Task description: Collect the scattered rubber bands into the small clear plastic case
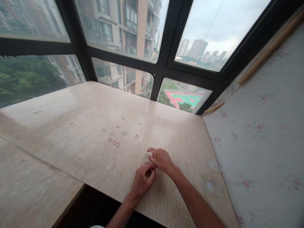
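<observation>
Both of my hands are close together over the beige marble surface (95, 164). My left hand (142, 179) has its fingers curled in, thumb against the fingertips; what they hold, if anything, is too small to name. A ring sits on one of its fingers. My right hand (162, 160) is just above and to the right, index finger and thumb apart, beside a small dark ring (146, 155). Several thin rings lie farther off, among them a reddish one (137, 136), a dark one (104, 130) and a greenish one (122, 132).
Clear plastic bags (211, 185) with small items lie at the right, near the floral wall (258, 142). Dark window frames (163, 47) border the far edge. A dark gap (95, 205) opens below the near edge.
</observation>
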Demonstrator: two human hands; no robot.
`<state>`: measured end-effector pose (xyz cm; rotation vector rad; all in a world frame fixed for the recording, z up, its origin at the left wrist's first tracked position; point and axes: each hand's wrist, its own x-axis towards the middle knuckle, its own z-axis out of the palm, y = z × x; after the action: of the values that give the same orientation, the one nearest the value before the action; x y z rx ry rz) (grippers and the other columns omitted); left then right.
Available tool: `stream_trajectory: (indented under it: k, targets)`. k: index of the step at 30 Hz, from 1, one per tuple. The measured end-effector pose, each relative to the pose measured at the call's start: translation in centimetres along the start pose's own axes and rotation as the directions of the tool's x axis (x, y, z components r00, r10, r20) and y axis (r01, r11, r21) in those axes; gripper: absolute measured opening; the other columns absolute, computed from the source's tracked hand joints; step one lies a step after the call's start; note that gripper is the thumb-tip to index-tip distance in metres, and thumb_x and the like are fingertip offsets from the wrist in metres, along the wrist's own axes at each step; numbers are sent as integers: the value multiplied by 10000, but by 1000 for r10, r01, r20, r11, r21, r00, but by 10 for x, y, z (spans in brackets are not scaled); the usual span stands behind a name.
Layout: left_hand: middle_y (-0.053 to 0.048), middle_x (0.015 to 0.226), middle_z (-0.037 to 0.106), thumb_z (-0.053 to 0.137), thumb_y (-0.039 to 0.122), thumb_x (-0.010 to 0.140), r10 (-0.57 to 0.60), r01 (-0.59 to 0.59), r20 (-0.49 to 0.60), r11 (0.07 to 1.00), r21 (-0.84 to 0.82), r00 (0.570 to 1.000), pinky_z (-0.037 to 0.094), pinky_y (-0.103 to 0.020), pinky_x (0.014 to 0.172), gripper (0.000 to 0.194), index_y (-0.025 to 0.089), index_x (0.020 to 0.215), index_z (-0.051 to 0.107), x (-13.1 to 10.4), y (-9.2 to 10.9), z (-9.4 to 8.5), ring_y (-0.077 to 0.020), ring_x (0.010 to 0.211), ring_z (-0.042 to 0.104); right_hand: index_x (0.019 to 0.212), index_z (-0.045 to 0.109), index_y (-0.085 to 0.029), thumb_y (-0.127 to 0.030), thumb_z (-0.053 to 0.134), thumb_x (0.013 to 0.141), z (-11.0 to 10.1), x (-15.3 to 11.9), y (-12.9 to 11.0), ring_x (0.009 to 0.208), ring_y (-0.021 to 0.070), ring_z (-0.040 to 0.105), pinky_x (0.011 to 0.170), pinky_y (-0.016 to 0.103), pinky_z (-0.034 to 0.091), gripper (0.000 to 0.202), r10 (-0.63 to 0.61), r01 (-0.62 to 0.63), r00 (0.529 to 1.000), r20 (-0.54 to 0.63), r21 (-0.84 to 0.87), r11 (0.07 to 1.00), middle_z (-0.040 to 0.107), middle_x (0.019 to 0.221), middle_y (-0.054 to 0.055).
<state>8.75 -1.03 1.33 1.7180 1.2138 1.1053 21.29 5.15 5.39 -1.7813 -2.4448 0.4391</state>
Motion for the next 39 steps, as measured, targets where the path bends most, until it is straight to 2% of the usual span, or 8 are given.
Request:
stream_trajectory:
  k: [6,13,18,22,24,28,32,39]
  targets:
    - [-20,708,637,507,154,764,3,-4,52,1000,20,999,430,-258,596,97,192,739,592,-1,0,1,-153,633,571,1017,681,-248,-288,525,864,-3,9,1,755,186,655,628,243,381,222,-75,82,992,103,-66,994,721,815,39]
    - [-23,728,639,503,170,797,-7,3,69,999,50,998,428,-265,605,106,188,777,606,-1,-4,1,-155,642,569,862,688,-218,-203,569,756,-1,15,8,730,186,639,607,243,366,160,-74,82,989,127,-62,995,717,788,47]
    - [-19,736,643,506,175,802,-11,8,70,999,52,997,435,-257,602,115,189,795,621,-1,-3,1,-148,640,577,792,659,-197,-186,586,725,-5,5,20,681,167,630,580,226,360,100,-60,57,996,67,49,997,700,718,33]
    - [-23,730,640,499,200,815,-11,6,64,997,80,998,445,-257,599,130,183,812,627,1,-3,2,-145,632,578,871,597,-193,-203,508,816,-13,-14,34,529,94,578,546,183,362,105,-10,11,1000,-8,185,983,628,562,-39]
    - [-24,726,639,493,214,820,-12,7,59,996,88,998,454,-255,596,139,181,815,628,2,-3,2,-144,633,585,884,558,-191,-222,470,845,-17,-28,43,453,76,533,502,170,354,100,63,-38,996,-69,325,945,572,505,-68]
    - [-22,725,643,491,249,832,-11,7,48,996,86,999,474,-248,584,153,182,814,628,3,-3,3,-141,628,597,793,500,-211,-267,502,817,-21,-70,67,384,74,428,419,170,296,61,317,-110,927,-201,661,742,431,443,-107]
    - [-22,738,654,502,283,837,-17,13,46,996,92,999,490,-252,587,164,190,817,636,3,-5,2,-147,636,610,773,481,-220,-344,520,813,-16,-124,92,387,83,386,403,180,290,136,521,-210,828,-208,747,631,393,446,-108]
    - [-17,731,663,524,333,831,-49,42,62,994,104,997,502,-263,592,181,199,819,645,4,-7,1,-159,638,624,776,524,-216,-428,499,817,-4,-196,120,398,106,386,439,216,279,218,678,-442,680,-278,583,682,397,436,-94]
